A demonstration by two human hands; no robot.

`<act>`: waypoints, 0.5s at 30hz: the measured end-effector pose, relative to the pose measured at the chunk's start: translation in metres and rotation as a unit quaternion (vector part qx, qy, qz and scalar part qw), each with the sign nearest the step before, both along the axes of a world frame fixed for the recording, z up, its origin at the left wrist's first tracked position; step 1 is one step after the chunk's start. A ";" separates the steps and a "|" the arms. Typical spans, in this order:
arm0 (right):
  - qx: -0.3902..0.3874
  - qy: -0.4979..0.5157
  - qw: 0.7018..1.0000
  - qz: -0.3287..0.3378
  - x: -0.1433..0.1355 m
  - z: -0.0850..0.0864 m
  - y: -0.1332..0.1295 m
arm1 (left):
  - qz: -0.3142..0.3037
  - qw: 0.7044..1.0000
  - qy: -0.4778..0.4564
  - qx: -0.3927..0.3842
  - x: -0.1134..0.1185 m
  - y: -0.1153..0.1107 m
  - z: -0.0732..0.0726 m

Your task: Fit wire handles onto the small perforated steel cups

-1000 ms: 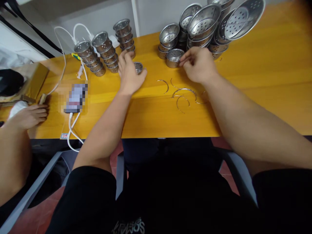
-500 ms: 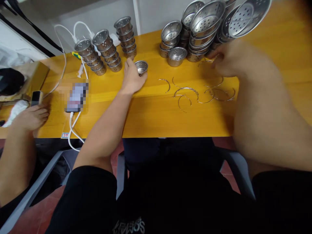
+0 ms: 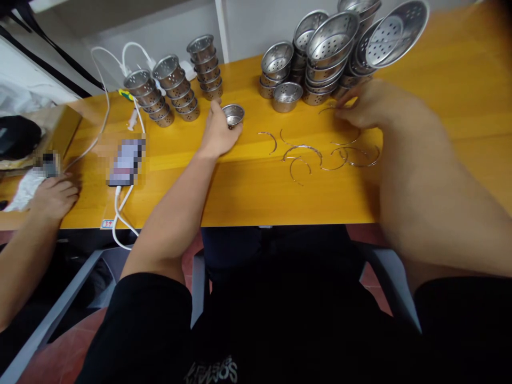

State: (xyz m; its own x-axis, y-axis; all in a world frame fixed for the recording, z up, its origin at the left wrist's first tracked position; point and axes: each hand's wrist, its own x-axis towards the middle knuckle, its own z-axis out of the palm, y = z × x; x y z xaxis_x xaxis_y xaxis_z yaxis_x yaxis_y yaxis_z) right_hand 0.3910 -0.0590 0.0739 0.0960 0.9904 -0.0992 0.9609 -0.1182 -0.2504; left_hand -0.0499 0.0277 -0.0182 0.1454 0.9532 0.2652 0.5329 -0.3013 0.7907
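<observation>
My left hand (image 3: pixel 220 130) is closed around the side of a small perforated metal strainer cup (image 3: pixel 233 114), which stands upright on the wooden table. Further right, my right hand (image 3: pixel 362 109) pinches a thin curved wire (image 3: pixel 327 108) between thumb and fingers, just in front of stacked strainer cups. Several more curved wires (image 3: pixel 303 148) lie loose on the table between my hands. One single strainer cup (image 3: pixel 287 97) stands near the right-hand stacks (image 3: pixel 332 48); a wide strainer cup (image 3: pixel 396 37) on top there is tilted.
Three stacks of strainer cups (image 3: pixel 176 88) stand at the back left. A phone (image 3: pixel 126 162) with a white cable (image 3: pixel 116 213) lies left of my arm. Another person's hand (image 3: pixel 56 197) rests at the far left beside a small device. A wall panel (image 3: pixel 260 26) runs behind the table (image 3: pixel 256 197).
The view has shifted slightly. My right hand has moved a little left and nearer, and the wire in its fingers shows more clearly. My left hand stays at the cup.
</observation>
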 end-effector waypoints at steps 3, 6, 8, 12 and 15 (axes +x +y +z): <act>-0.004 -0.007 1.000 0.006 0.001 0.002 0.001 | -0.007 1.000 0.008 0.018 -0.003 0.006 -0.006; -0.018 -0.034 0.998 0.040 -0.006 0.005 0.000 | -0.014 0.998 0.058 0.017 -0.004 0.008 -0.007; -0.034 -0.056 0.995 0.070 -0.017 0.008 -0.004 | -0.014 0.997 0.074 0.006 -0.002 0.006 -0.005; -0.059 -0.047 0.986 0.147 -0.049 0.010 -0.018 | -0.028 0.999 0.042 0.000 0.005 -0.001 0.002; -0.053 0.005 0.982 0.182 -0.068 0.007 -0.028 | -0.043 0.999 0.033 0.007 0.008 -0.005 0.003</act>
